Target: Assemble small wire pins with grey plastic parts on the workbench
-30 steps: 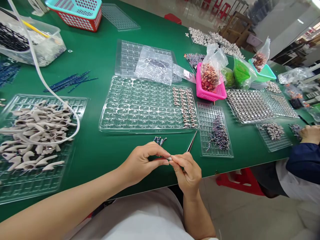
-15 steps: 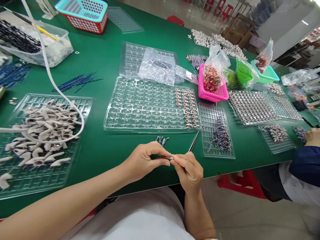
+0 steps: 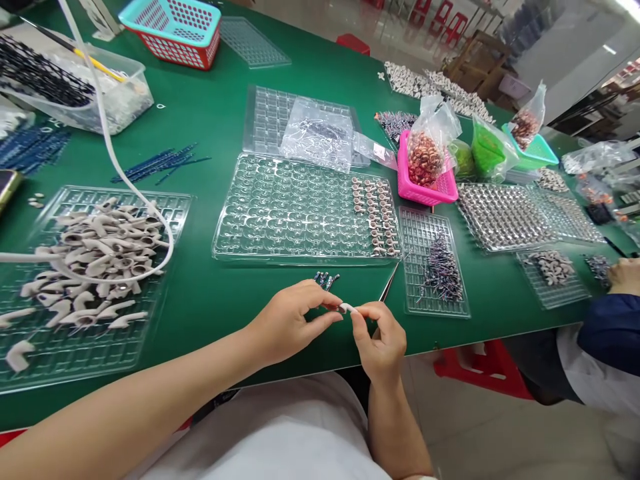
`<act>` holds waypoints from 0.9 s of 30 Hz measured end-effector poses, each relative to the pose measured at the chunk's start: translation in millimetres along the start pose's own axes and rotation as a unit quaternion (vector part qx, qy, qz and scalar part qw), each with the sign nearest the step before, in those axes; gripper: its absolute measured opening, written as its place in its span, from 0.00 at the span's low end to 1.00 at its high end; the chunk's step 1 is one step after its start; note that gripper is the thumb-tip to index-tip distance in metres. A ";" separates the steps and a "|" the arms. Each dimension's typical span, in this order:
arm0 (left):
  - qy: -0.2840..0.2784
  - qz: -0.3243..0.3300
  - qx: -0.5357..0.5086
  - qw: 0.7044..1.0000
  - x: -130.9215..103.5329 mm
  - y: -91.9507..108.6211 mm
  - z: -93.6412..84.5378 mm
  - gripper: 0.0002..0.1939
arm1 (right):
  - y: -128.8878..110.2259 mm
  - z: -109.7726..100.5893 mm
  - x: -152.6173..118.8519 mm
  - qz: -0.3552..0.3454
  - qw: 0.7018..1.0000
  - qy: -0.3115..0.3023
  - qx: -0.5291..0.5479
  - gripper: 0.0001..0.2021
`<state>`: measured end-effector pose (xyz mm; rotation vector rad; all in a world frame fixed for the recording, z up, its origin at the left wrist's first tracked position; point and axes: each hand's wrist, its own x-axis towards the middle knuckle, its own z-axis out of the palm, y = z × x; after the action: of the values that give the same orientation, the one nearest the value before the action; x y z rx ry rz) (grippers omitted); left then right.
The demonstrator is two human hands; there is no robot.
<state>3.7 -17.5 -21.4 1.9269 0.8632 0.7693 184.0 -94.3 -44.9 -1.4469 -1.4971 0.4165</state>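
Observation:
Between both sets of fingertips is a small, curved, pale beige earbud shell. My left hand pinches its left end with thumb and forefinger. My right hand holds the right end between thumb and fingertips, the other fingers curled in. Just beyond my left hand lie several short dark wired parts on the green table. Metal tweezers rest beyond my right hand. Ahead stands a clear moulded tray with small beige-and-copper pieces filling its right-hand pockets.
At left, a heap of beige earbud shells covers a clear tray, with a white cable looping over it. Dark wired parts fill a smaller tray at right. A pink basket holds a bag of copper-coloured parts. A co-worker's hand shows far right.
My fingertips have drawn slightly apart, and more of the earbud shell shows between them. My right hand has turned a little. The whole view has shifted slightly.

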 end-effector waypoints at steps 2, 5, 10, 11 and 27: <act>0.005 0.032 0.024 0.999 0.0 -0.4 -0.2 0.07 | 0.5 0.4 0.6 -0.001 1.000 -0.003 -0.003 0.04; 0.001 0.058 0.050 0.997 -0.1 -1.2 -1.2 0.09 | 0.7 1.1 1.7 0.002 1.000 -0.008 -0.015 0.04; -0.008 0.053 0.113 0.992 -1.3 0.0 0.9 0.09 | 0.3 1.2 3.4 -0.019 0.999 -0.009 -0.041 0.05; -0.007 0.048 0.124 0.991 -1.8 2.0 1.3 0.08 | 0.2 0.4 3.1 -0.030 0.998 -0.009 -0.046 0.05; 0.210 -0.189 0.428 0.859 -52.7 -15.1 -168.4 0.15 | 18.3 -1.6 -1.3 -0.136 0.990 -0.026 -0.008 0.05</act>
<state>-161.1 22.6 29.2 2.2215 2.0592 0.6112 195.4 -91.8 -59.2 -1.2284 -1.7155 0.2778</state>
